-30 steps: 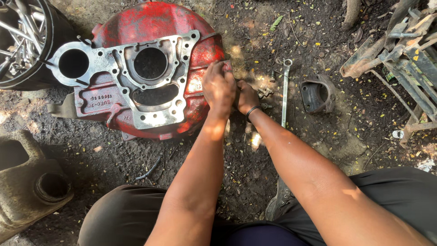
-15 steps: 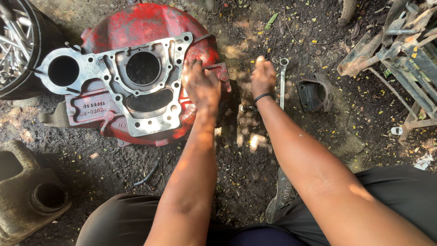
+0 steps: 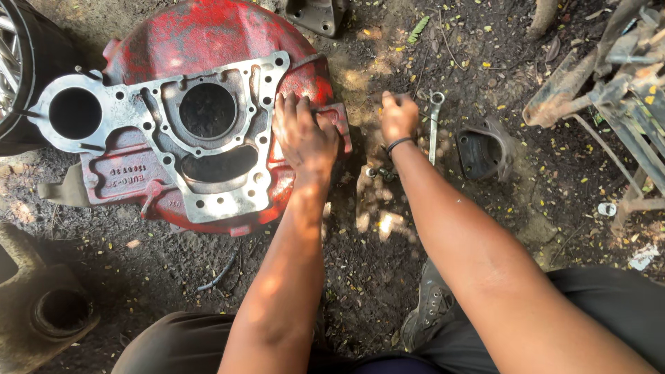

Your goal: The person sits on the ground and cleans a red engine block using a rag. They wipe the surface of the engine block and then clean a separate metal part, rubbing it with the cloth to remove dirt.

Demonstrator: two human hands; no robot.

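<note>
Pressing left hand (image 3: 305, 135) on rough red housing (image 3: 201, 41).

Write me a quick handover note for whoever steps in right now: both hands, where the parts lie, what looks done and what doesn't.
Left hand: flat on the right edge of the red housing, nothing gripped.
Right hand: closed, down at the dirt beside the wrench; whether it holds anything is hidden.
Parts: silver plate sits on the housing, bolt holes look empty. Small dark bolts lie on the ground between the arms. Dark bracket lies right of the wrench.
Done: nothing visibly fastened. Left: wrench untouched.
</note>
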